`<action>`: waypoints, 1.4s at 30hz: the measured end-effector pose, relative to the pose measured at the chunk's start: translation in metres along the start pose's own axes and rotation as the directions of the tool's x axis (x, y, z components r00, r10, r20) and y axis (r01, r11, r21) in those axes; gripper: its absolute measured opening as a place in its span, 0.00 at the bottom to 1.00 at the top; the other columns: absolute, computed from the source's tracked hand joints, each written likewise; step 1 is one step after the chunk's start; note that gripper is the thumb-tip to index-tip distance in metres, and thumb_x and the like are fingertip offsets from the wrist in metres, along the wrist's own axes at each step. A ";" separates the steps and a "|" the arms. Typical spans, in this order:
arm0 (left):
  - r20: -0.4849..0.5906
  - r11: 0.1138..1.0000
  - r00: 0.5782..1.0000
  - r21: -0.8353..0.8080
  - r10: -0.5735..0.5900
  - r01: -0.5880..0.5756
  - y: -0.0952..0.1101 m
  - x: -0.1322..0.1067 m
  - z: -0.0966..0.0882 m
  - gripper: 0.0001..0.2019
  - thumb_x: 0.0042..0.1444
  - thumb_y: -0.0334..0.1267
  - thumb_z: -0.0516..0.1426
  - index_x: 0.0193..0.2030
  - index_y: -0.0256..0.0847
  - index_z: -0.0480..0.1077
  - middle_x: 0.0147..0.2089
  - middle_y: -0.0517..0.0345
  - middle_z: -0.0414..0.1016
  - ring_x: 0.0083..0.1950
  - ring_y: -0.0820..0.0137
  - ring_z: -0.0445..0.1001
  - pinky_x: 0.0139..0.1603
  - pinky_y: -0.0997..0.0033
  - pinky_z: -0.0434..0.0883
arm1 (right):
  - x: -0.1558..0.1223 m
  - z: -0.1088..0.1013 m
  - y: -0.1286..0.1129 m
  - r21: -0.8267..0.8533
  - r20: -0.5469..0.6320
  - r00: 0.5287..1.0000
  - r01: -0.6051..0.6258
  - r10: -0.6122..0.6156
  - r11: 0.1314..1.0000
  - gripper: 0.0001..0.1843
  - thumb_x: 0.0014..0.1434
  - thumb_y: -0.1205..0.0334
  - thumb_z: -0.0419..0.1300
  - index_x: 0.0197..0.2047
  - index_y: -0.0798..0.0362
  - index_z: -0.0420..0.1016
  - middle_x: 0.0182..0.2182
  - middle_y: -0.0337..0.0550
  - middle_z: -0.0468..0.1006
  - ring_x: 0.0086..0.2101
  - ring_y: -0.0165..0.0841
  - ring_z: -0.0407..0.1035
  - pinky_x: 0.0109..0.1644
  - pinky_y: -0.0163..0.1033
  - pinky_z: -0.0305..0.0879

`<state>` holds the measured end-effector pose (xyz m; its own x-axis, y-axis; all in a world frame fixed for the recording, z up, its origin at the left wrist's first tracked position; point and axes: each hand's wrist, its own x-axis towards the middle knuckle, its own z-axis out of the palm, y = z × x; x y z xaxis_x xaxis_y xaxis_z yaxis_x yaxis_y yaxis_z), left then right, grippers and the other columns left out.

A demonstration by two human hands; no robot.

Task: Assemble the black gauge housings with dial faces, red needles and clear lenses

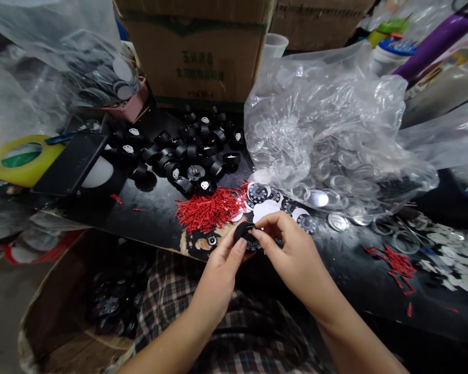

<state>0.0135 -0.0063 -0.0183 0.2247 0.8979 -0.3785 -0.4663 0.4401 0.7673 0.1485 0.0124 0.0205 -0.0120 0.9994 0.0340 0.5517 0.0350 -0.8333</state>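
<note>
Just over the table's front edge, my left hand (225, 259) is closed around a small round black gauge housing (240, 232), its thumb pressing on the front. A black dial (253, 240) with white markings shows at the housing's face. My right hand (292, 249) pinches the dial's upper right edge between thumb and forefinger; whether a smaller part is also in that pinch is hidden. Right behind the hands lie a heap of red pointers (210, 208) and several loose printed dials (257, 194). A small round metal part (212, 240) rests left of the housing.
Many black housings (191, 150) are piled at the back. Clear plastic bags of transparent lenses (343, 176) stand at right, near more red pointers (398, 267) and white pieces (448, 254). Cardboard boxes (195, 57) block the rear. Yellow tape (0, 156) and a phone (72, 163) are left.
</note>
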 end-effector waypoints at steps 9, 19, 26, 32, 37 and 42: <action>0.093 0.982 0.996 0.186 0.002 -0.020 0.000 -0.002 -0.005 0.16 0.57 0.38 0.58 0.53 0.45 0.70 0.57 0.55 0.73 0.59 0.61 0.69 0.59 0.62 0.67 | -0.010 -0.006 0.010 0.010 0.138 0.984 -0.120 0.117 0.993 0.07 0.59 0.60 0.57 0.42 0.50 0.68 0.34 0.40 0.74 0.30 0.31 0.68 0.34 0.36 0.65; 0.025 0.951 0.998 0.306 -0.055 0.044 0.000 -0.014 -0.026 0.15 0.57 0.38 0.57 0.52 0.42 0.68 0.51 0.53 0.77 0.54 0.62 0.73 0.56 0.62 0.69 | -0.019 -0.022 0.028 -0.361 0.204 0.976 0.004 0.074 0.933 0.10 0.62 0.66 0.51 0.39 0.50 0.74 0.36 0.42 0.79 0.39 0.36 0.71 0.44 0.42 0.61; -0.157 0.989 0.988 0.144 -0.010 0.033 0.008 -0.011 -0.027 0.14 0.53 0.40 0.61 0.47 0.41 0.71 0.46 0.54 0.78 0.46 0.62 0.77 0.46 0.62 0.76 | 0.017 0.004 0.019 -0.600 0.184 0.983 0.089 0.029 0.795 0.07 0.62 0.63 0.54 0.37 0.53 0.73 0.35 0.44 0.78 0.36 0.37 0.70 0.40 0.42 0.56; -0.179 0.998 0.984 0.054 -0.010 0.020 0.008 -0.010 -0.028 0.14 0.53 0.38 0.62 0.47 0.41 0.71 0.45 0.54 0.77 0.48 0.63 0.76 0.49 0.61 0.74 | 0.058 0.022 0.012 -0.693 0.132 0.991 0.104 -0.016 0.714 0.10 0.63 0.64 0.51 0.37 0.55 0.72 0.37 0.51 0.77 0.40 0.42 0.70 0.43 0.44 0.55; -0.168 1.000 0.986 0.022 0.011 -0.007 0.011 -0.009 -0.028 0.10 0.53 0.37 0.61 0.42 0.42 0.72 0.45 0.56 0.77 0.52 0.63 0.73 0.56 0.61 0.70 | 0.061 0.025 0.008 -0.654 0.187 0.982 0.106 0.024 0.749 0.08 0.60 0.66 0.53 0.30 0.54 0.71 0.32 0.48 0.78 0.33 0.38 0.70 0.38 0.41 0.55; -0.184 0.993 0.983 -0.117 -0.024 0.003 0.016 -0.007 -0.025 0.10 0.54 0.36 0.61 0.44 0.43 0.70 0.48 0.56 0.77 0.52 0.63 0.74 0.54 0.60 0.71 | 0.044 0.013 0.017 -0.553 0.227 0.970 0.057 0.084 0.831 0.07 0.58 0.63 0.56 0.29 0.52 0.71 0.27 0.38 0.77 0.29 0.32 0.69 0.34 0.37 0.56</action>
<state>-0.0174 -0.0057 -0.0164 0.0746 0.8709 -0.4858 -0.5626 0.4390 0.7005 0.1464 0.0570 0.0004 -0.1544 0.9745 -0.1628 0.9193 0.0813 -0.3852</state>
